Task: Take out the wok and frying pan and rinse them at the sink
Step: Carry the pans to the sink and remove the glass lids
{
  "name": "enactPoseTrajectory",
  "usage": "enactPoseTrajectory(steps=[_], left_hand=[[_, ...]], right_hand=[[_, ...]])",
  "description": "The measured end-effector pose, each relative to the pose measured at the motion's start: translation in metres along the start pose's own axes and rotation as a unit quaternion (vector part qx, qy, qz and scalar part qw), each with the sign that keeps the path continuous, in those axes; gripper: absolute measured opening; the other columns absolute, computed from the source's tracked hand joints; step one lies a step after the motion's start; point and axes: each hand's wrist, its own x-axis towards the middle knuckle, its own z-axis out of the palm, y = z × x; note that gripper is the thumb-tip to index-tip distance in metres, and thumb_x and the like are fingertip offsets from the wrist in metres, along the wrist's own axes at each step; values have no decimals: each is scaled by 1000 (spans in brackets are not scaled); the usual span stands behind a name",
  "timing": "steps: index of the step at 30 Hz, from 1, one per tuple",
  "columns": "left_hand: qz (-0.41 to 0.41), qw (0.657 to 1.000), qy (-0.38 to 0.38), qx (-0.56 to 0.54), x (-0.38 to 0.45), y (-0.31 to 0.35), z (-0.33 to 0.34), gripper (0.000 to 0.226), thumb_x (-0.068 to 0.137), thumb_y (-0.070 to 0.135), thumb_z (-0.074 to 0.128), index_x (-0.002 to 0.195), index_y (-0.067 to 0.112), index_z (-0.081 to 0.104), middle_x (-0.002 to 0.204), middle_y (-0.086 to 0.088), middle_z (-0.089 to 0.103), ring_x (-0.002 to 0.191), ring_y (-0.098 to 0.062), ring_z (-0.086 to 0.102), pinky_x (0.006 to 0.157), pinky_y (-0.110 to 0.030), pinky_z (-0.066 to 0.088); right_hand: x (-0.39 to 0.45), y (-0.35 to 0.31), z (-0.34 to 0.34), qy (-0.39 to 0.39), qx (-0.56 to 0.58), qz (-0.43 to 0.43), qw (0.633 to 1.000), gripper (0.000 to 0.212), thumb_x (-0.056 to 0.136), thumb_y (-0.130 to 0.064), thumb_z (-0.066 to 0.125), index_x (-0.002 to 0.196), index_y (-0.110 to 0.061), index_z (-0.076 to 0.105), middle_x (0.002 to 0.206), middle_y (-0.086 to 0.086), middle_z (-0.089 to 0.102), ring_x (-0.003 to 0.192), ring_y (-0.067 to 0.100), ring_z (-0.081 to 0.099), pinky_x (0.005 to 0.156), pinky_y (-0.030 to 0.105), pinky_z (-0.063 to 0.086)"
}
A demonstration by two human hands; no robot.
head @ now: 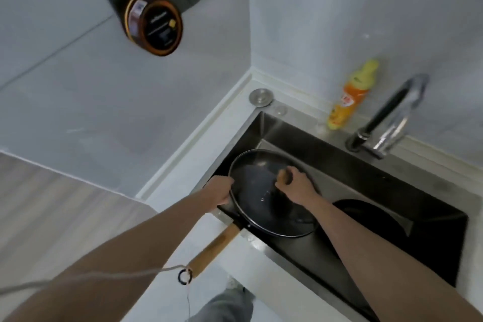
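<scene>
Wok (264, 206), with a glass lid (257, 178) sitting on it, is resting across the front-left corner of the sink (366, 170), its wooden handle (214, 251) sticking out over the white counter (183, 165) toward the person. The right hand (294, 181) is closing its fingers around the lid's wooden knob (283, 175), wrapped fully on it. The left hand (222, 189) is curling over the near-left rim of the wok and lid, thumb and fingers pinching the edge to steady it.

Judging from this, the lid is about to come off so the wok can be rinsed. It would go best lifted straight up by the knob while the left hand is holding the rim down, since the wok is perching on the sink edge and could tip or slide. Glass is slippery when wet, so a firm grip matters.

Through the glass the wok's inside is looking dark, with a few droplets on the lid; whether any food or water is in it I cannot tell. A second dark round pan (366, 219), likely the frying pan, is lying in the sink basin just right of the wok, partly hidden by the right forearm. The tap (389, 123) is standing at the back, no water visibly running. An orange soap bottle (347, 99) is standing upright beside the tap.
</scene>
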Motion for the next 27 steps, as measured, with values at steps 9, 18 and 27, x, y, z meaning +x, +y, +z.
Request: enactPoseTrajectory(steps=[9, 18, 27], left_hand=[[12, 1000, -13, 25, 6, 7, 1, 31, 98, 11, 44, 71, 25, 40, 78, 6, 46, 67, -7, 49, 89, -36, 55], [-5, 987, 36, -158, -47, 25, 20, 35, 100, 7, 38, 130, 10, 57, 125, -9, 63, 89, -16, 63, 85, -27, 57], [153, 958, 98, -221, -173, 44, 79, 19, 103, 18, 37, 110, 15, 54, 78, -2, 55, 60, -14, 50, 55, -29, 48]], right_hand=[[21, -4, 14, 43, -37, -17, 998, 42, 89, -26, 71, 127, -18, 56, 124, 12, 58, 113, 30, 58, 88, 27, 40], [-12, 1, -32, 94, 38, -83, 991, 39, 91, -32, 68, 127, -19, 57, 120, 4, 60, 107, 17, 54, 90, 26, 42], [-93, 35, -97, 164, 99, -133, 972, 30, 82, -41, 73, 106, -25, 63, 102, 0, 68, 95, 18, 63, 91, 33, 51]])
